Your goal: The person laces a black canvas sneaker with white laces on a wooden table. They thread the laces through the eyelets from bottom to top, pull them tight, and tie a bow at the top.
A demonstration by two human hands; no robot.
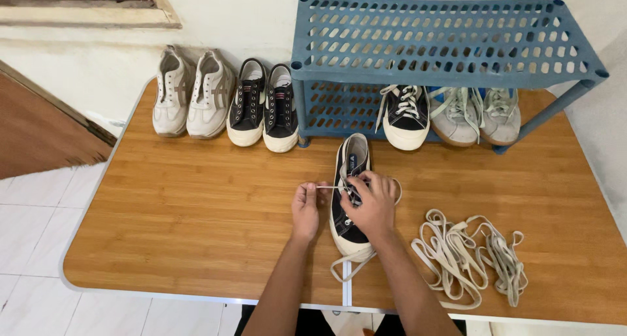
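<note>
Left hand (305, 208): I see it pinching the lace (328, 188) taut.
Right hand (373, 205): closed over the shoe (349, 228), steadying.
Risk: I judge a hard pull could slide the shoe along the desk (196, 212).

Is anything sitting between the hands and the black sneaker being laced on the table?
Nothing visible does. The right hand already rests on the black sneaker, and the left hand pinches the lace end just beside it. The pile of loose laces lies off to the right on the table, clear of both hands.
</note>
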